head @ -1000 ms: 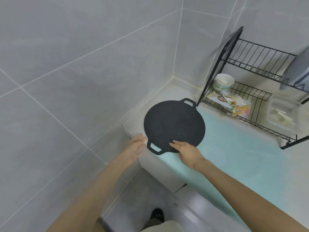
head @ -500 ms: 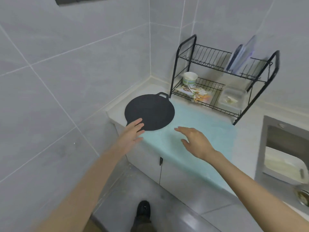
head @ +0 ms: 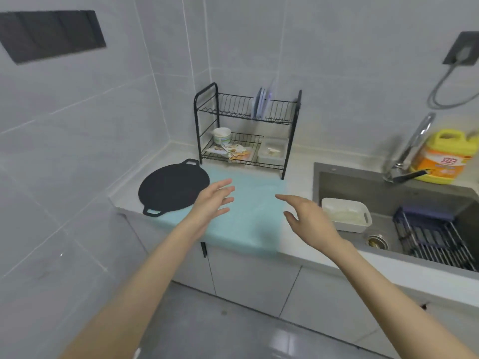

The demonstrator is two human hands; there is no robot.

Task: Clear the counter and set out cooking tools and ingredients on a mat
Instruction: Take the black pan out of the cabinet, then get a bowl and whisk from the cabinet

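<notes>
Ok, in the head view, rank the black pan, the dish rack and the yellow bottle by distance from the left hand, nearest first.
1. black pan: right beside the left hand, on its left.
2. dish rack: behind the hand, against the back wall.
3. yellow bottle: far right, beyond the sink.

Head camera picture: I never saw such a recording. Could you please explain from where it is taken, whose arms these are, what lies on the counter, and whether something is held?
There is no machine here. A person wears a camera on the head, so you look down along their arms. The left hand and the right hand hover open over the counter and its light blue mat; they hold nothing. A flat black pan lies at the left, partly on the mat. Behind stands a black dish rack. At the right is a sink with a white container inside.
</notes>
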